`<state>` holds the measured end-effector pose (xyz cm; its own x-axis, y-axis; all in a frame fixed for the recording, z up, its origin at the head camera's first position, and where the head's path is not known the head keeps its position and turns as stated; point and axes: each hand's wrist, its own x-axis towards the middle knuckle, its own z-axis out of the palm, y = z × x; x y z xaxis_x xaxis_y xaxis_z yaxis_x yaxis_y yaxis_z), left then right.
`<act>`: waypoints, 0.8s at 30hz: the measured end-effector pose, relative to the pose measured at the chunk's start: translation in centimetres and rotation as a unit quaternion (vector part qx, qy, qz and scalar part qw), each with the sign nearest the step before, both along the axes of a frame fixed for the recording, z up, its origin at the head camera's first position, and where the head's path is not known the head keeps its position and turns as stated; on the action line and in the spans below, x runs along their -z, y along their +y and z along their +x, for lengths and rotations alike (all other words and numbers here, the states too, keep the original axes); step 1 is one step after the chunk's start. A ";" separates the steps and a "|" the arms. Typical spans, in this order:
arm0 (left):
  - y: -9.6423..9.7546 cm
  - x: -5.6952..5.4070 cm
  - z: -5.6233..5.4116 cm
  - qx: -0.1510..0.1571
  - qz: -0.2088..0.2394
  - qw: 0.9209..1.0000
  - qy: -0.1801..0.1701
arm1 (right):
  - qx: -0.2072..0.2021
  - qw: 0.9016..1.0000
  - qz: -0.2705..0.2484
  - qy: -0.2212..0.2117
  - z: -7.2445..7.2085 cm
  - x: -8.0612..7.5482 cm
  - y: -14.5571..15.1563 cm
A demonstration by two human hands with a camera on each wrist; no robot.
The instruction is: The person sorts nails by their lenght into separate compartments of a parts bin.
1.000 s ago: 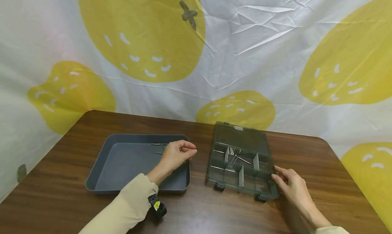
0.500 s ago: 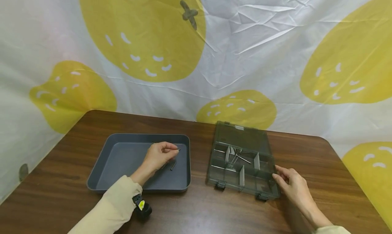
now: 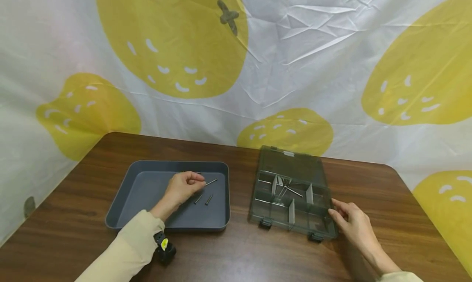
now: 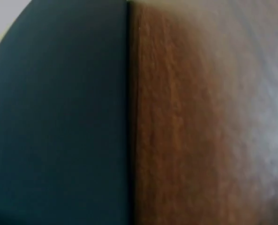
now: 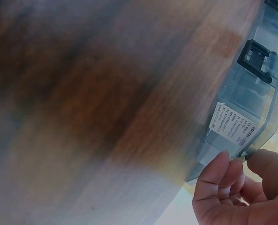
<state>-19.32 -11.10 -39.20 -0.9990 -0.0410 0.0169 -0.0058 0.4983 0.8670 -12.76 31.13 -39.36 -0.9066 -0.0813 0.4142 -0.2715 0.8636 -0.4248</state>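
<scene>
My left hand (image 3: 183, 188) is over the grey tray (image 3: 125, 200), thumb and forefinger slightly parted. Its fingertips are beside a thin screw (image 3: 212, 182) on the tray floor. Two more screws (image 3: 209, 199) lie nearer the front, and part of another is hidden behind the hand. On the right, my right hand (image 3: 355, 228) holds the right edge of a smoky transparent compartment box (image 3: 309, 218), pinching its corner between thumb and fingers. Several metal screws (image 3: 289, 189) lie crosswise in one compartment. The right wrist view shows this hand (image 5: 237, 190) at the box corner beside a printed label (image 5: 232, 123).
Both containers stand on a brown wooden table (image 3: 239, 253), with a strip of bare wood between them. White dividers (image 3: 291, 212) part the box, and black clips (image 3: 265, 223) line its front. A lemon-printed cloth (image 3: 177, 122) hangs behind. The left wrist view shows the tray's dark side (image 4: 63, 117).
My left hand has moved left from the tray's right rim to over its middle, uncovering the front screws. The right hand and the box have stayed in place.
</scene>
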 end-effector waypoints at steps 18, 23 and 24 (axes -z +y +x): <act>-0.8 0.5 0.0 0.005 -0.102 0.994 0.030 | -0.003 1.000 -0.002 0.000 0.0 -0.1 -0.1; -0.7 0.6 0.1 0.003 -0.117 0.993 0.033 | -0.001 1.000 0.002 -0.004 0.1 -0.1 0.0; -0.7 0.6 0.1 0.002 -0.119 0.992 0.033 | -0.001 1.000 0.002 -0.004 0.1 -0.1 0.0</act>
<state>-19.18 -11.77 -39.83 -0.9956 -0.0249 0.0904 0.0485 0.6888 0.7233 -12.69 31.12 -39.28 -0.9099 -0.0844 0.4062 -0.2695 0.8646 -0.4240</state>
